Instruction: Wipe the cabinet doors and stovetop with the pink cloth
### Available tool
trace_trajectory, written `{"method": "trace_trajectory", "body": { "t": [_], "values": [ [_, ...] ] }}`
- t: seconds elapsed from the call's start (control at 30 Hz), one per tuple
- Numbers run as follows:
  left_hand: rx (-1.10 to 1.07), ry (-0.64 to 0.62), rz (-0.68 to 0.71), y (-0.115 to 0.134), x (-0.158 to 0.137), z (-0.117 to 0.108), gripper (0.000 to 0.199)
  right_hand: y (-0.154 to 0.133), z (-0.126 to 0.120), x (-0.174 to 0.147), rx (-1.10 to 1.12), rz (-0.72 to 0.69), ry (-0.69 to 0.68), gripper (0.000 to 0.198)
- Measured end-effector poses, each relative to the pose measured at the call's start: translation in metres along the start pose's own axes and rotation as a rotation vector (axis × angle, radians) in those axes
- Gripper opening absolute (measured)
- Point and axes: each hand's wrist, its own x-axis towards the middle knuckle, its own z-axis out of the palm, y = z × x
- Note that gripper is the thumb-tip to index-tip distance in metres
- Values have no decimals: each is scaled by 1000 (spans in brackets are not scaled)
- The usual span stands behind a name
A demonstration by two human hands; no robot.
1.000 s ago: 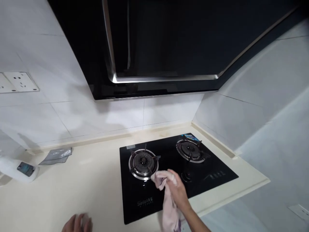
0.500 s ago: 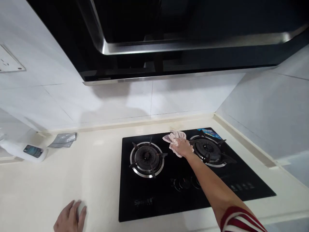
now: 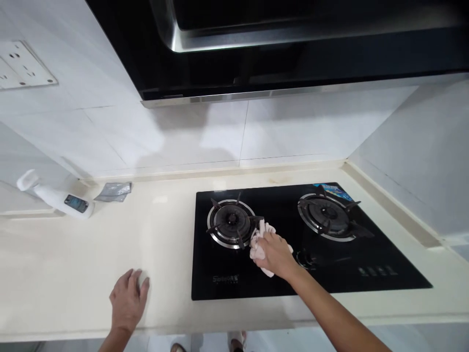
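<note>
My right hand [image 3: 275,253] grips a crumpled pale pink cloth [image 3: 258,250] and presses it on the black glass gas hob [image 3: 249,283]. The cloth lies at the front right of the left burner [image 3: 231,220], close to its pan support. Part of the control knobs is hidden behind my hand and forearm. Over to the right sits the second burner [image 3: 327,212], apart from the cloth. My left hand [image 3: 128,299] rests on the cream countertop [image 3: 164,274] left of the hob, fingers loosely curved and apart, holding nothing.
A black range hood [image 3: 274,63] hangs low over the hob. At the back left, a white bottle [image 3: 68,199] lies on its side beside a flat grey packet [image 3: 113,191]. Wall sockets [image 3: 24,66] are at upper left. Feet [image 3: 236,340] show below the counter edge.
My right hand has drawn the cloth from between the burners toward the front left of the hob. The camera view has shifted, showing the counter's front edge. My left hand stays on the counter.
</note>
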Motion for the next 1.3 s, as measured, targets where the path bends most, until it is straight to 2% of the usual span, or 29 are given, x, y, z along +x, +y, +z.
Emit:
{"method": "trace_trajectory", "body": {
  "t": [0.1,0.23,0.33,0.4,0.43,0.53,0.63,0.8,0.83,0.93,1.0,1.07,1.13,1.2,1.3],
  "values": [
    [6,16,6,-4,1,2,49,-42,8,-21,2,-77,-7,53],
    [7,67,29,0,2,5,47,-120,31,-38,101,-138,-3,62],
    [-148,186,135,35,-6,0,41,-173,51,-34,174,-257,54,66],
    [-323,224,291,73,-18,-5,40,-191,59,-30,232,-299,99,71],
    [-386,194,364,95,-25,-8,43,-192,60,-29,259,-296,100,72],
    [-389,7,637,155,-45,-10,56,-168,57,-39,291,-257,46,70],
    [-289,-137,864,204,-55,-4,78,-117,54,-66,288,-226,34,72],
    [-316,-305,987,291,-64,11,93,-20,73,-121,291,-8,220,43],
    [-343,-329,1024,311,-66,13,94,-2,80,-131,267,31,274,42],
    [-413,-401,1140,365,-69,17,97,42,100,-154,182,122,429,58],
    [-444,-428,1151,388,-71,19,99,60,109,-162,168,182,506,68],
    [-462,-429,1122,396,-74,23,99,64,115,-166,193,222,532,72],
    [-466,-422,1094,385,-78,26,94,52,117,-166,213,232,528,69],
    [-465,-402,1043,358,-84,26,87,27,117,-162,227,206,478,67],
    [-444,-327,910,295,-87,16,76,-27,114,-149,279,125,324,67]
  ]
}}
